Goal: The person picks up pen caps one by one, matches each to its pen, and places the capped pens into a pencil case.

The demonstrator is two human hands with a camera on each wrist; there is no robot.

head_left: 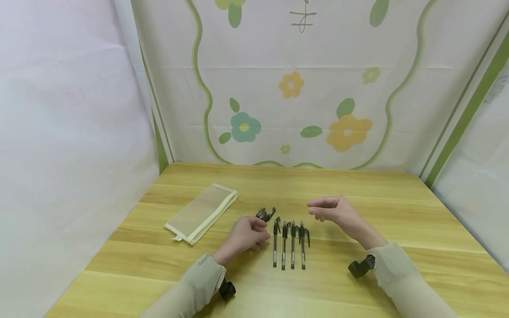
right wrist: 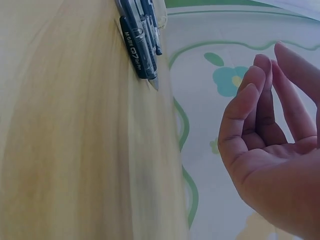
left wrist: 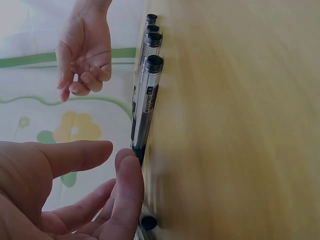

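Observation:
Several uncapped gel pens (head_left: 293, 247) lie side by side on the wooden table, tips away from me, with their black caps (head_left: 308, 237) beside them. My left hand (head_left: 247, 234) is just left of this row, fingers bent loosely and thumb apart from them, nothing between. Partly behind that hand lie more black pens (head_left: 261, 214); one pen's dark end (left wrist: 148, 222) shows below the fingers in the left wrist view. To the right of the row, my right hand (head_left: 338, 216) hovers over the table, fingers loosely curved and holding nothing. A cap with white lettering (right wrist: 136, 50) shows in the right wrist view.
A flat cream mesh zip pouch (head_left: 200, 212) lies on the table (head_left: 358, 287) to the left of the pens. Flower-printed cloth (head_left: 290, 115) hangs along the table's back edge, with white cloth (head_left: 71, 132) at the left side. Each wrist carries a small black camera (head_left: 362, 266).

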